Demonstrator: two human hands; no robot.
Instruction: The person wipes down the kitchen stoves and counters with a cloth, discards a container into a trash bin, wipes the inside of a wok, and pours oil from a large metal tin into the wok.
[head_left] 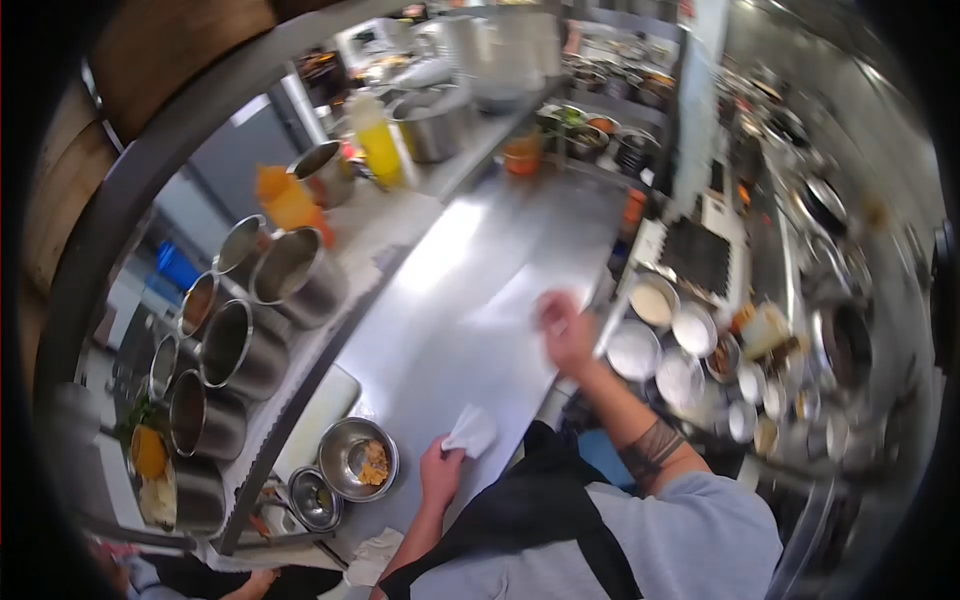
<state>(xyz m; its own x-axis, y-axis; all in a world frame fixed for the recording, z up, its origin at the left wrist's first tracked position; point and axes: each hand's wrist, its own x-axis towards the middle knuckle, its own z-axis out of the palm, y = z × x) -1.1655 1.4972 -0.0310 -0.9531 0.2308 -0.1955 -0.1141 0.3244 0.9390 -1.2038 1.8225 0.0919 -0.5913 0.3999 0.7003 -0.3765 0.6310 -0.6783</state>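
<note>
Over the near part of the steel counter [400,345], my left hand [440,470] is closed on a white cloth [470,432], which sticks out to its right. Just left of that hand stands a metal bowl [345,450] with crumbly orange-brown food [375,463] in it. A smaller metal bowl [316,500] sits beside it. My right hand [562,322] is raised near the counter's right edge, smeared by motion, so its fingers cannot be made out.
Metal containers [240,345] and squeeze bottles [376,142] line the shelf on the left. A white cutting board [318,420] lies under its edge. Round pots [657,300] stand right of the counter. At the bottom left, a co-worker's hand [262,582] shows.
</note>
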